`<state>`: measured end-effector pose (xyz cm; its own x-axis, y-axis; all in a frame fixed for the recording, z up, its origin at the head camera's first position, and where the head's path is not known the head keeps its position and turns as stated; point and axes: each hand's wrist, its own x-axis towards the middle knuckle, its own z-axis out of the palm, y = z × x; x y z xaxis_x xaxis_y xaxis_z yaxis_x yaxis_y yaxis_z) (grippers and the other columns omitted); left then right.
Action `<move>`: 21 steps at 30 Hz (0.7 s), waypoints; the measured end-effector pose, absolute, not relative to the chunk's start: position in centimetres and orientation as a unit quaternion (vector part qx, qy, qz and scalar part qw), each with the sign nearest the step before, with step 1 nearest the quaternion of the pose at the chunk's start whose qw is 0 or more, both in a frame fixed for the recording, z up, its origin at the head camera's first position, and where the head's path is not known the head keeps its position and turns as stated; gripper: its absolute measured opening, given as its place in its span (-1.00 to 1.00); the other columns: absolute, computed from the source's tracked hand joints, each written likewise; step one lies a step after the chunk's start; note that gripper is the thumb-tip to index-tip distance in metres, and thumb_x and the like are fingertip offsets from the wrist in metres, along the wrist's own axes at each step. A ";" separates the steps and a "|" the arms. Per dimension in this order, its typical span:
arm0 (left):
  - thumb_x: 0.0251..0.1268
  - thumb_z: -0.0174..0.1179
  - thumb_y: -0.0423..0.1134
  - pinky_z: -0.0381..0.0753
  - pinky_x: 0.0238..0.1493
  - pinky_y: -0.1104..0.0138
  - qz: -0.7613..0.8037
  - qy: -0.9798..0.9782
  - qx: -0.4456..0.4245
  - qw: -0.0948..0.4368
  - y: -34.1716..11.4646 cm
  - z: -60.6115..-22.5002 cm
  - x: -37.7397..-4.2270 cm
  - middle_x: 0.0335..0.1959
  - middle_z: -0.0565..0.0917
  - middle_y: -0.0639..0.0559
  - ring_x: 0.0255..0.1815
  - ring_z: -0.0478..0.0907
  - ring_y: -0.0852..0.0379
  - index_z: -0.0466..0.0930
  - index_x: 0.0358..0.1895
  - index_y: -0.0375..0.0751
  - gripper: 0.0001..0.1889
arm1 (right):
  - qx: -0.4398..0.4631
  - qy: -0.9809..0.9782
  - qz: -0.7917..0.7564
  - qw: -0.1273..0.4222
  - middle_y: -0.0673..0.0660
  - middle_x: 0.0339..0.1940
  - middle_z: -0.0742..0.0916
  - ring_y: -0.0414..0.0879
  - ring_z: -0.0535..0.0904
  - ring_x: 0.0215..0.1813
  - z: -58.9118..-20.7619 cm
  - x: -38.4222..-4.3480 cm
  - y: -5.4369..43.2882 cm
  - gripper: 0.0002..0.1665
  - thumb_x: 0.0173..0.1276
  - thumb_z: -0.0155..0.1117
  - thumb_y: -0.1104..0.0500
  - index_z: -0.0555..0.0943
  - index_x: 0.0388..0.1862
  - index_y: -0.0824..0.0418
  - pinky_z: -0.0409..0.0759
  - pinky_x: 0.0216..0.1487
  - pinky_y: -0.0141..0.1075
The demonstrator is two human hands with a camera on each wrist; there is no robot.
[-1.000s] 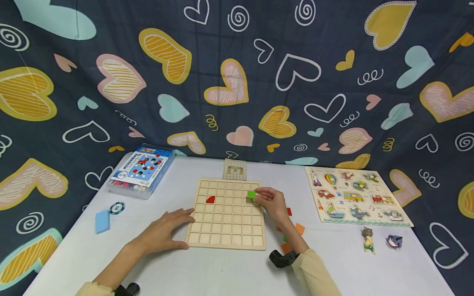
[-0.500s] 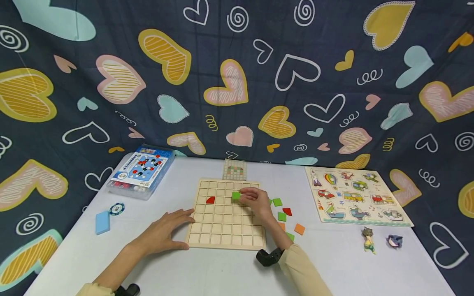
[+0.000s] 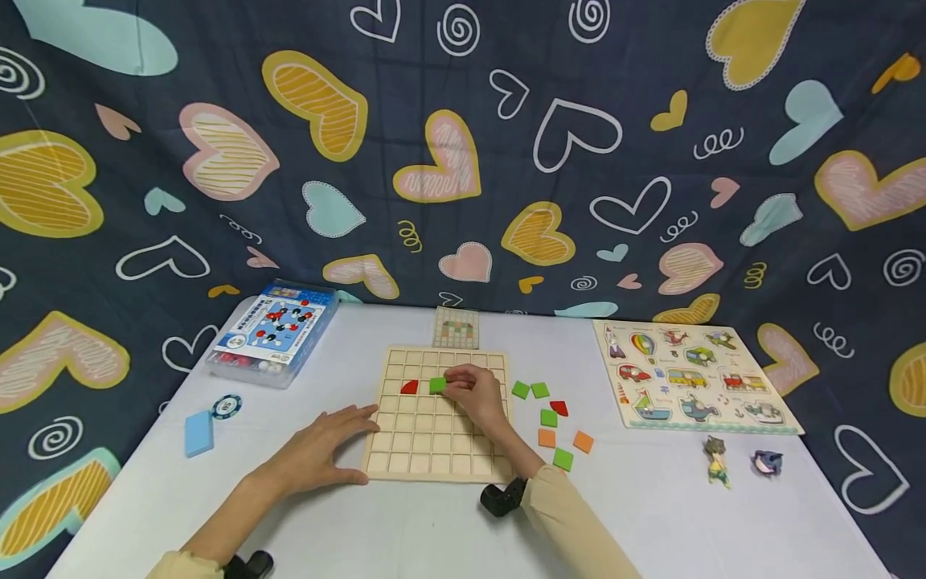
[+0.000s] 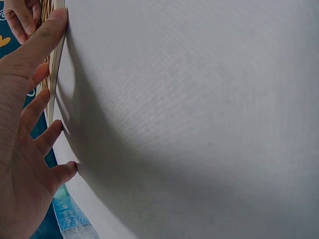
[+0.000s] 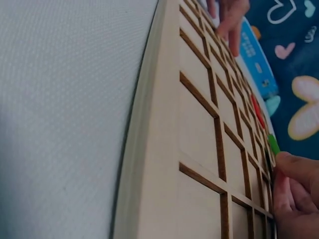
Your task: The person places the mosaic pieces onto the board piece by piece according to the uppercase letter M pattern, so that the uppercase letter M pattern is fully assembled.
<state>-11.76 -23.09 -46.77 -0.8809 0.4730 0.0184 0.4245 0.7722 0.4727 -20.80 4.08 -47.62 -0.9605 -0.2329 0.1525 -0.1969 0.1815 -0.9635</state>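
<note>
A wooden grid board (image 3: 401, 444) lies flat on the white table. My left hand (image 3: 321, 450) touches its left edge with fingers spread; in the left wrist view the thumb (image 4: 47, 37) lies along the board's side. Over the upper middle of the grid, my right hand (image 3: 477, 396) pinches a green square tile (image 3: 437, 386) between thumb and fingertips. Just left of that tile, a red quarter-circle piece (image 3: 409, 388) sits in a cell. In the right wrist view the green tile (image 5: 273, 144) is tilted; whether it touches the board I cannot tell.
Right of the board lie several green tiles (image 3: 549, 418), orange tiles (image 3: 583, 441) and a red piece (image 3: 559, 408). A small pattern card (image 3: 456, 328) is behind the board. A boxed set (image 3: 273, 334) stands left, a picture puzzle (image 3: 694, 378) right, with two small figures (image 3: 716, 462) nearby.
My right hand has moved left across the board with the green tile, closer to the red piece. Loose tiles on the right have come into sight. My left hand has stayed at the edge.
</note>
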 end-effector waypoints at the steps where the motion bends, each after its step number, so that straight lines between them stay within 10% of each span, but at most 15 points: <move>1: -0.13 0.36 0.30 0.16 0.26 -0.34 0.238 0.940 0.240 0.048 -23.1 -46.8 -11.9 0.42 0.31 -0.04 0.40 0.22 -0.26 0.51 0.16 0.03 -0.26 | -0.137 0.772 -0.621 0.012 0.40 -0.18 0.71 0.22 0.67 -0.14 -47.6 -20.9 4.0 -0.72 0.13 0.32 0.54 0.61 -0.13 0.53 0.69 -0.13 -0.29; 21: -0.15 0.37 0.29 0.19 0.24 -0.34 0.230 0.942 0.241 0.041 -23.0 -46.8 -11.8 0.40 0.34 -0.09 0.37 0.25 -0.28 0.51 0.16 0.00 -0.25 | -0.169 0.784 -0.597 0.000 0.33 -0.27 0.74 0.12 0.71 -0.24 -48.5 -21.3 3.7 -0.74 0.11 0.38 0.49 0.65 -0.17 0.45 0.68 -0.23 -0.39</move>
<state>-11.82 -23.03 -46.78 -0.8804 0.4731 0.0340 0.4357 0.7783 0.4522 -21.28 3.74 -48.55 -0.9426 -0.2654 0.2028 -0.2659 0.2287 -0.9365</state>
